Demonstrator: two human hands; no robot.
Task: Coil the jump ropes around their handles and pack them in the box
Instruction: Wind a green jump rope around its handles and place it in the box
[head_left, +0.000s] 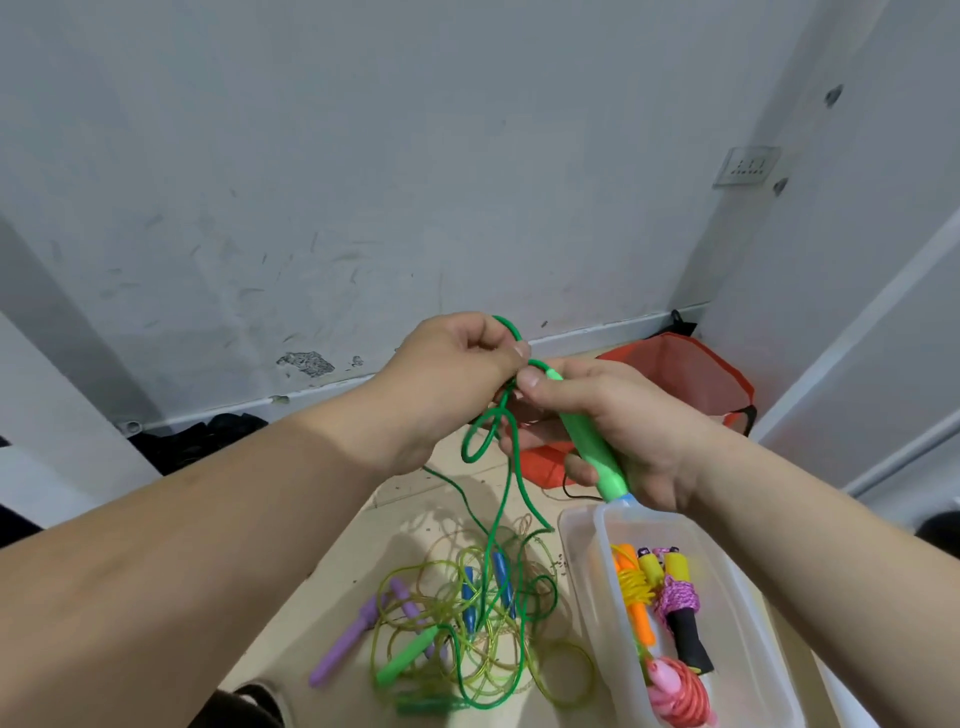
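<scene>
My right hand (618, 426) grips a green jump-rope handle (589, 441) held up in front of me, its blue end pointing down toward the box. My left hand (452, 374) pinches the green rope (506, 499) just above the handle's top, where a loop sticks up. The rope hangs down in loops to a tangled pile (467, 629) on the floor with purple, blue and green handles. A clear plastic box (753, 613) at the lower right holds coiled ropes with orange, yellow, black and pink handles.
An orange fabric bag (685, 374) lies on the floor behind my hands, by the wall corner. Dark cloth (208, 436) sits at the wall's base on the left. A wall socket (745, 166) is on the right wall.
</scene>
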